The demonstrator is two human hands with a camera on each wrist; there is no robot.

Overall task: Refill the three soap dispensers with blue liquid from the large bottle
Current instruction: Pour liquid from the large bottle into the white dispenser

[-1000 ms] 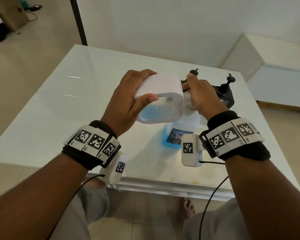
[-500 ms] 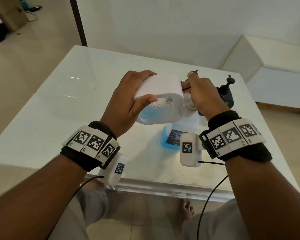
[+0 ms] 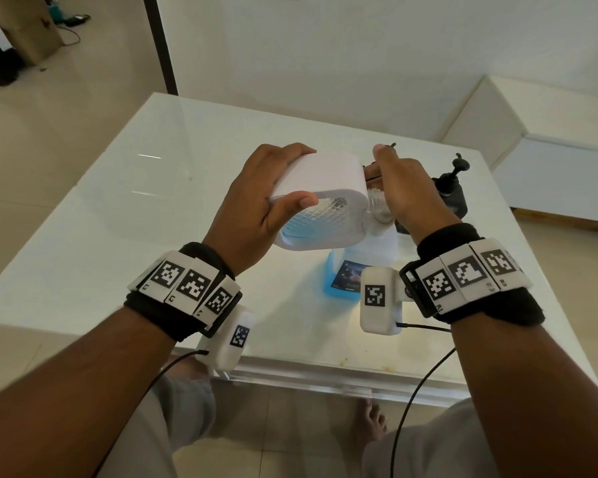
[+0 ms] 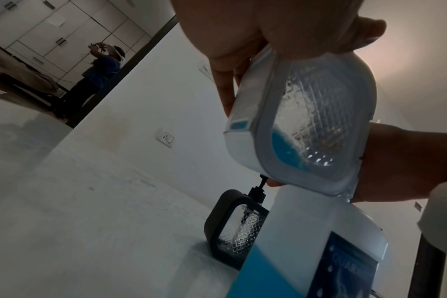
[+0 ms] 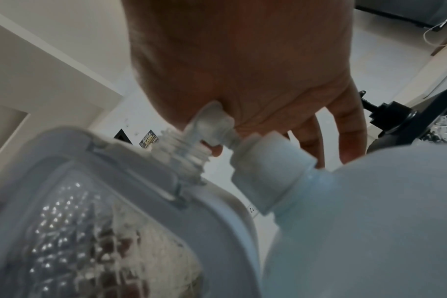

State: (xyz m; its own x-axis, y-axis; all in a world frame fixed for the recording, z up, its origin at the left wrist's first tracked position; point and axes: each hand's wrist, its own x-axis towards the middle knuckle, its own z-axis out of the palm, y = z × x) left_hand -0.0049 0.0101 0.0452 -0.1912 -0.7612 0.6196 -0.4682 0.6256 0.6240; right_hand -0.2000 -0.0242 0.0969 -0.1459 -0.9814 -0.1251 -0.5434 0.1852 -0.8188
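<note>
A white, rounded-square soap dispenser with a clear diamond-textured front panel (image 3: 320, 201) is held tipped on its side above the glossy white table (image 3: 118, 208) by the left hand (image 3: 256, 208), whose fingers are wrapped over its top edge while the thumb is pressed against the near face. A small pool of blue liquid (image 4: 285, 149) is gathered in the lowest corner of the panel. The dispenser's clear threaded neck (image 5: 181, 153) is pointed to the right, and a clear pump part (image 5: 212, 123) at that neck is gripped by the right hand (image 3: 404, 191) — its fingers are curled around the part, though the exact hold is hidden behind the palm. Directly below the two hands, the large translucent-white bottle with a blue label (image 3: 356, 270) is stood upright on the table, its white screw cap (image 5: 270, 177) in place and blue liquid showing in its lower half. Just behind the bottle, a black dispenser with a black pump head (image 3: 451, 191) is stood on the table; a second black pump top (image 3: 390, 146) is seen past the right hand, the body beneath it being hidden. A white low cabinet (image 3: 549, 150) is set against the wall to the right.
</note>
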